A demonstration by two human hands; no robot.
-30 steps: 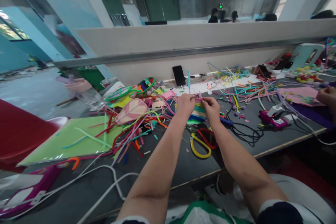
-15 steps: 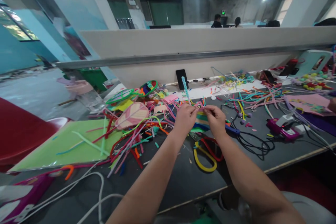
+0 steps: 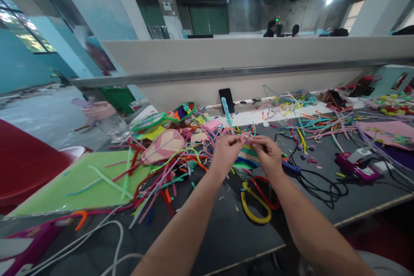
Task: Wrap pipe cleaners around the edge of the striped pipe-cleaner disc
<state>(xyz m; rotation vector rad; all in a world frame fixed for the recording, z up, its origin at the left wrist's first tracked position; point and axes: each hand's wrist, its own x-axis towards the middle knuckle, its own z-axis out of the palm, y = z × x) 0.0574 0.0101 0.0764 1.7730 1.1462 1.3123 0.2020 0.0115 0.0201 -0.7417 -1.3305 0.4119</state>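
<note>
Risk, near: yellow loop and red loop lie on the table under the forearms; a lowered arm could drag them. Left hand and right hand: fingertips of both pressed onto a small pink pipe-cleaner piece, held between them above the table; a loosened pinch could drop it into the clutter. A light-blue stem rises behind the left fingers. Beyond: phone.

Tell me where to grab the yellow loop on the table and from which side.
Take the yellow loop at its rounded near end, coming from above on the side nearest the table edge. It lies flat on the dark table, that end is bare, while its far end sits beside the red loop and under both hands.
</note>
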